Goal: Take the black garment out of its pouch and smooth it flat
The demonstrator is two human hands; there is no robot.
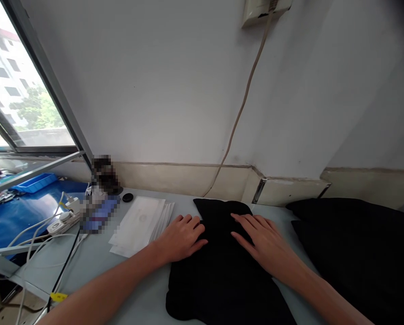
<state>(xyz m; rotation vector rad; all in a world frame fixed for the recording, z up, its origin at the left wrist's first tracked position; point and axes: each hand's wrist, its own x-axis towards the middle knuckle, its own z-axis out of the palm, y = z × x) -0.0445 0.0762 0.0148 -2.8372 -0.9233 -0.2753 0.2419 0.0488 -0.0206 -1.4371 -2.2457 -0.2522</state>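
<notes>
A folded black cloth (222, 275) lies on the pale table (144, 298) in front of me. My left hand (181, 237) rests at its left edge, fingers curled loosely with the tips on the fabric, holding nothing. My right hand (261, 241) lies flat on top of the cloth, fingers stretched out and slightly spread toward the left.
A stack of white plastic bags (141, 223) lies left of the cloth. A second pile of black fabric (361, 253) fills the right side. A white power strip with cables (61, 223), a small black disc (128, 197) and a blue tray (34, 183) sit at left. A wall with a hanging cable (242, 104) closes the back.
</notes>
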